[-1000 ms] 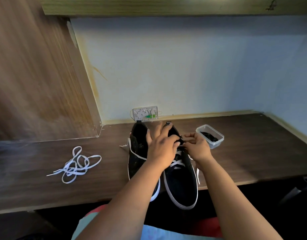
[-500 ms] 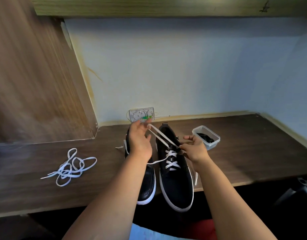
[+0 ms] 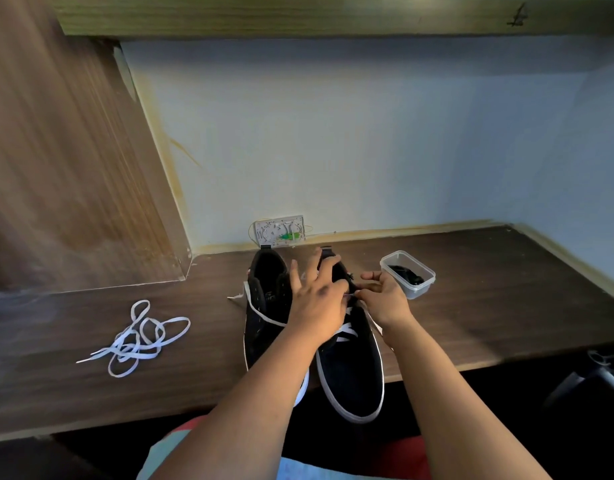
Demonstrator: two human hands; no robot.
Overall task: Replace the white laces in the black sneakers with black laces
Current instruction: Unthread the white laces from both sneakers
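I see a small clear plastic tub (image 3: 410, 276) on the desk (image 3: 506, 299), at about two o'clock from the sneakers and just beside my right hand (image 3: 385, 299). It has no lid on, and a dark tangle of black laces (image 3: 405, 274) lies in its bottom.

The two black sneakers stand side by side in the middle of the desk, toes toward me and overhanging the near edge. The left sneaker (image 3: 264, 313) shows an open throat, with one white strand trailing across its side. The right sneaker (image 3: 354, 368) keeps white lace (image 3: 345, 332) crossings over its tongue.

My left hand (image 3: 316, 303) lies over the upper eyelets of the right sneaker, fingers spread toward twelve o'clock; I cannot tell whether its grip holds anything. My right hand, at three o'clock of that shoe, has thumb and forefinger pinched together on the white lace at the eyelet row.

At nine o'clock, well apart from the shoes, a loose white lace (image 3: 139, 337) lies in a tangled heap. A small white wall box (image 3: 279, 231) sits at twelve o'clock.
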